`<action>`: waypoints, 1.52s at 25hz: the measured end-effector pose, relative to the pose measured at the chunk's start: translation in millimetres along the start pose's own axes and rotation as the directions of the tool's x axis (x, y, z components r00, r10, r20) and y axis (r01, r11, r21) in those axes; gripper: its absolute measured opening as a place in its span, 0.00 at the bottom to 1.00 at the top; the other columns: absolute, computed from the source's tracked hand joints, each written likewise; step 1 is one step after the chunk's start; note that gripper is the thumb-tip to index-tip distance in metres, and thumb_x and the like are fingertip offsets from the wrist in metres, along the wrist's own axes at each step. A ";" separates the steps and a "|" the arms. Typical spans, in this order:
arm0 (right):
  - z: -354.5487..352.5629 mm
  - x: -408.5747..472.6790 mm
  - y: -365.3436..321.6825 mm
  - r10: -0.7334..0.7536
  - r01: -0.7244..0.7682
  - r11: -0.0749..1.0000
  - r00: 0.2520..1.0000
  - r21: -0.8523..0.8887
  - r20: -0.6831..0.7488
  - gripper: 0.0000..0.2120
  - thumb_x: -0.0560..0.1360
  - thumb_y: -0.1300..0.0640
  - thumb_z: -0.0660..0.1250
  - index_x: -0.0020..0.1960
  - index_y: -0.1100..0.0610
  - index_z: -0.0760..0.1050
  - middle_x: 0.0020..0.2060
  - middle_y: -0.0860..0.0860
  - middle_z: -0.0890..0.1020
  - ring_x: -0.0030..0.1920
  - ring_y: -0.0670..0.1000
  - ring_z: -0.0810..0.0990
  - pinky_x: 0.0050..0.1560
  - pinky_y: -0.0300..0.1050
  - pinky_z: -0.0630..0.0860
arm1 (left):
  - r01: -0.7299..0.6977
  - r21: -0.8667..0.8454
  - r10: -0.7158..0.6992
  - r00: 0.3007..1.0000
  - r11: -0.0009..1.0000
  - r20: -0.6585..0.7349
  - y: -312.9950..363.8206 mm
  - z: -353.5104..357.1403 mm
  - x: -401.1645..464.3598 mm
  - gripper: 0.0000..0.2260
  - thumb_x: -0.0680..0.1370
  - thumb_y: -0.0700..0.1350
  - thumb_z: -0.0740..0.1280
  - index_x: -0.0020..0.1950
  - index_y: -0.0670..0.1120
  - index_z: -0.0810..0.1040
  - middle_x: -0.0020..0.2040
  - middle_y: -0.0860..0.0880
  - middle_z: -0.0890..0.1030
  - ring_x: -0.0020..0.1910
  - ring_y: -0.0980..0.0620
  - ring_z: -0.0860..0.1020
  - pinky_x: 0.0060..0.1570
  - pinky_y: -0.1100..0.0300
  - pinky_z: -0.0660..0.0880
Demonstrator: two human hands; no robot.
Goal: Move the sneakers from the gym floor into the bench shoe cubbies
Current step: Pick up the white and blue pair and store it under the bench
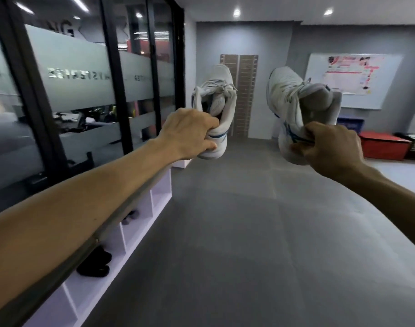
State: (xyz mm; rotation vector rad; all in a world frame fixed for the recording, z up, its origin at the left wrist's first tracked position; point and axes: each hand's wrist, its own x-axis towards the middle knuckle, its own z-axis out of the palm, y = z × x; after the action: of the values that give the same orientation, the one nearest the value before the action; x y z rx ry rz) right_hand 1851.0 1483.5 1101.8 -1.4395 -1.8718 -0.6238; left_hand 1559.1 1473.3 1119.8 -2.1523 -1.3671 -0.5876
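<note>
Two white sneakers with blue trim are held up in the air, toes pointing away. My left hand (190,133) grips the heel of the left sneaker (217,100), fingers inside its collar. My right hand (331,147) pinches the heel of the right sneaker (293,100). The bench with white shoe cubbies (135,223) runs along the left wall, below my left forearm. One cubby holds dark shoes (95,263), another holds a darker pair (129,217) farther along.
A glass wall with black frames (83,79) stands behind the bench. The grey gym floor (249,232) stretches ahead. Red boxes (383,147) and a blue crate (350,122) sit at the far right under a whiteboard (352,79).
</note>
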 end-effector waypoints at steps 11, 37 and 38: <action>198.9 149.0 -178.5 -0.427 0.366 0.815 0.903 0.450 0.039 0.14 0.70 0.48 0.69 0.36 0.53 0.67 0.28 0.54 0.72 0.28 0.59 0.69 0.30 0.46 0.61 | 0.418 0.400 -0.466 0.885 0.816 0.025 -162.3 12.4 -63.1 0.11 0.69 0.52 0.73 0.41 0.47 0.75 0.44 0.49 0.83 0.43 0.39 0.78 0.37 0.55 0.64; 347.9 -0.3 -605.5 -0.820 0.598 0.138 0.516 0.790 -0.248 0.15 0.72 0.46 0.68 0.39 0.51 0.62 0.35 0.57 0.79 0.37 0.64 0.77 0.34 0.47 0.63 | 0.717 0.643 -0.858 0.482 0.268 -0.179 -280.5 27.3 -397.9 0.19 0.68 0.56 0.74 0.37 0.54 0.63 0.37 0.55 0.78 0.37 0.47 0.73 0.37 0.57 0.66; 361.0 -21.6 -609.4 -0.826 0.601 0.131 0.505 0.789 -0.248 0.15 0.72 0.46 0.67 0.39 0.51 0.63 0.35 0.57 0.80 0.37 0.64 0.77 0.34 0.47 0.63 | 0.720 0.643 -0.864 0.472 0.262 -0.176 -275.9 44.6 -415.4 0.19 0.68 0.56 0.74 0.37 0.54 0.63 0.37 0.55 0.78 0.37 0.46 0.73 0.37 0.56 0.67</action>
State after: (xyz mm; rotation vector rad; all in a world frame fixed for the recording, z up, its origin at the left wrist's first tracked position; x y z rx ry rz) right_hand 1186.1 1566.0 871.3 0.1602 -2.5281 0.1359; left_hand 1145.7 1313.4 886.9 -0.8072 -2.3692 -0.1193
